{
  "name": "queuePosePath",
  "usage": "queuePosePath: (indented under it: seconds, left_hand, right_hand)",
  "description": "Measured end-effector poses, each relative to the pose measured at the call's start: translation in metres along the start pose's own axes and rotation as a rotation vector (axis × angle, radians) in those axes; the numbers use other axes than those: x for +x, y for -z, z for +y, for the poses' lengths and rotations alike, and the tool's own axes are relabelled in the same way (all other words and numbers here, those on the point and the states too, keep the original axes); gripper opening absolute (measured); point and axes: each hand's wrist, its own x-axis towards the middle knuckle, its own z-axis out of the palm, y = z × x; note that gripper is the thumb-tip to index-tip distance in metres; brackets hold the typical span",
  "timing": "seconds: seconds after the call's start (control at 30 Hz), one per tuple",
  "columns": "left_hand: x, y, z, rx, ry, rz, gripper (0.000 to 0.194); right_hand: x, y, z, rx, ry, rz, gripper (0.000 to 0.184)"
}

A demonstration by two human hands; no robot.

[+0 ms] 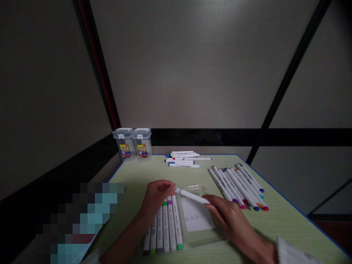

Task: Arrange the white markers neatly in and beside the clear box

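Note:
A white marker [192,195] is held level between my two hands, above a clear plastic case [205,240]. The fingers of my left hand [156,198] pinch its left end, and my right hand [232,216] grips its right end. A white label sheet [196,216] shows in the right part of the case. Below my left hand, several white markers [165,227] with coloured ends lie side by side, close to the case's left edge. My left hand and wrist hide some of them.
Several white markers [239,187] with coloured ends lie in a slanted row at the right. More markers [184,161] lie at the back of the pale green table [143,170]. Two clear lidded boxes [142,145] stand at the far left corner, before the wall.

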Motion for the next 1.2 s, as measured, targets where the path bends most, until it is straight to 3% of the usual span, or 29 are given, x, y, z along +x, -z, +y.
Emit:
queuePosePath:
  seconds: [0.3, 0.87, 1.2]
  left_hand:
    - [-0.0005, 0.0024, 0.0041, 0.022, 0.021, 0.056, 0.016]
    - [-0.0014, 0.0007, 0.0059, 0.056, 0.022, 0.087, 0.015]
    - [-0.0014, 0.0011, 0.0048, -0.012, 0.009, 0.048, 0.017]
  right_hand:
    - [-0.0024, -0.0019, 0.0043, -0.054, 0.037, 0.110, 0.020]
    - [-0.0016, -0.0042, 0.0039, -0.232, -0.043, 0.102, 0.038]
    - [-0.0017, -0.0041, 0.0018, -0.283, -0.044, 0.081, 0.046]
